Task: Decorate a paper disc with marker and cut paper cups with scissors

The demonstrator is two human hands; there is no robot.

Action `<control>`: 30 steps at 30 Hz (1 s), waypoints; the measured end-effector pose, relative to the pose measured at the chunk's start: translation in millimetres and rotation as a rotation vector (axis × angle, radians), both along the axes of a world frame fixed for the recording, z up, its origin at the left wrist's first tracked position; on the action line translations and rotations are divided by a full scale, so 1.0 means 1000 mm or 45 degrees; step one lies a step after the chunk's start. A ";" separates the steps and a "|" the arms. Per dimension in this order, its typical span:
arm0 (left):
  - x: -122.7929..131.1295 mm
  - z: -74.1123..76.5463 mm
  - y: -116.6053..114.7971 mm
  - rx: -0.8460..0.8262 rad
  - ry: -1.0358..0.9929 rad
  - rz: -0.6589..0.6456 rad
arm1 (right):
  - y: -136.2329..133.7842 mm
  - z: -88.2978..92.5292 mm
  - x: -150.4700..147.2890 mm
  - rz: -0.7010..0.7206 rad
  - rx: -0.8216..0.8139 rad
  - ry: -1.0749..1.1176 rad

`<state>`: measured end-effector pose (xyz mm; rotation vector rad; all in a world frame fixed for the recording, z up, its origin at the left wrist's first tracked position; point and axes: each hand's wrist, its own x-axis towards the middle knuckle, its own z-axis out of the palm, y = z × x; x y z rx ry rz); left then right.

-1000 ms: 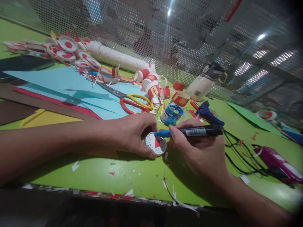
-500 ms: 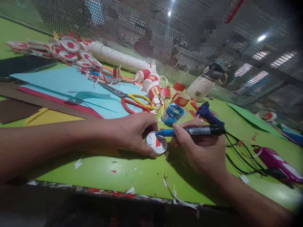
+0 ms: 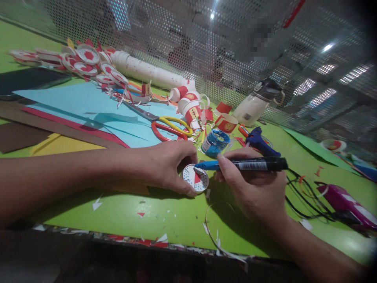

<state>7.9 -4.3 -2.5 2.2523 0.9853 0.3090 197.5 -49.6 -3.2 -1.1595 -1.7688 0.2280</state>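
My left hand (image 3: 166, 165) pinches a small white paper disc (image 3: 195, 179) with a red wedge and blue dots, holding it against the green table (image 3: 132, 212). My right hand (image 3: 253, 188) grips a black marker with a blue tip (image 3: 250, 164), its tip resting at the disc's upper edge. Both forearms reach in from the near edge.
Red-and-yellow scissors (image 3: 167, 127) lie on light blue paper (image 3: 79, 106). A blue jar (image 3: 215, 142), a blue glue gun (image 3: 259, 142), cut red-and-white cups (image 3: 191, 110), a white bottle (image 3: 256, 103), black cable (image 3: 303, 192) and a purple tool (image 3: 344, 202) sit behind and right. Paper scraps litter the near edge.
The marker has tilted a little flatter and shifted slightly right, its tip still at the disc. My left hand keeps its hold on the disc.
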 end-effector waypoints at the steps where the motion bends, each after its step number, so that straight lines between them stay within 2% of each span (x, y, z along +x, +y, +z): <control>1: 0.000 0.000 0.000 -0.006 -0.002 0.000 | -0.001 0.000 0.000 -0.001 -0.016 0.018; 9: 0.000 0.002 0.000 -0.016 -0.019 0.003 | -0.004 -0.002 0.002 0.068 -0.038 0.041; 30: 0.000 0.002 -0.002 -0.021 -0.011 -0.007 | -0.003 -0.002 0.003 0.114 -0.043 -0.039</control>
